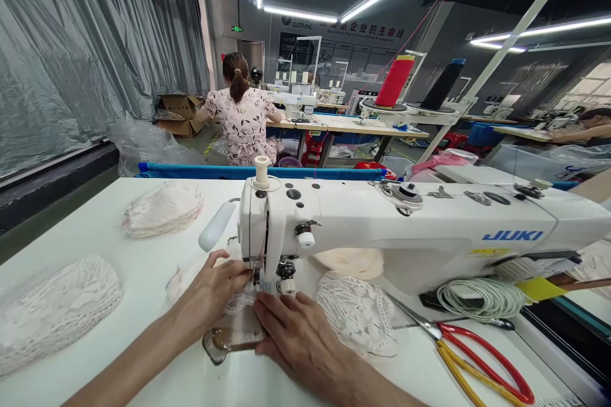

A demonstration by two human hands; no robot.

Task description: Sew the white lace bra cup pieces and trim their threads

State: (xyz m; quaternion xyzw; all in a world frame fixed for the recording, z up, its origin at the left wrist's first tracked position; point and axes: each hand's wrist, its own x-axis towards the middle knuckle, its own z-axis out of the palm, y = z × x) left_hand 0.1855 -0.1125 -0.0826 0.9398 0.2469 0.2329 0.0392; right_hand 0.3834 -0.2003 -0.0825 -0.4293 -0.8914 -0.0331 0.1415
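A white lace piece (pixel 238 303) lies beneath the needle and presser foot (pixel 256 276) of a white JUKI sewing machine (pixel 405 222). My left hand (pixel 212 283) is at the left of the foot, its fingertips closed on the lace close to the needle. In front of the foot, my right hand (pixel 300 334) rests palm down, fingers stretched out and lying over the lace edge; its fingertips partly cover the cloth. Right of that hand lies a lace stack (pixel 356 311), with a pale beige cup-shaped piece (pixel 351 262) behind it.
Scissors (pixel 439 331) with red and yellow handles lie at the right beside a coil of pale cord (pixel 482 299). Lace stacks (pixel 62 311) and cup pieces (pixel 165 206) occupy the table's left. Beyond the machine sits a person (pixel 241 117), back turned. Red (pixel 395 82) and black thread cones (pixel 443 86) stand behind.
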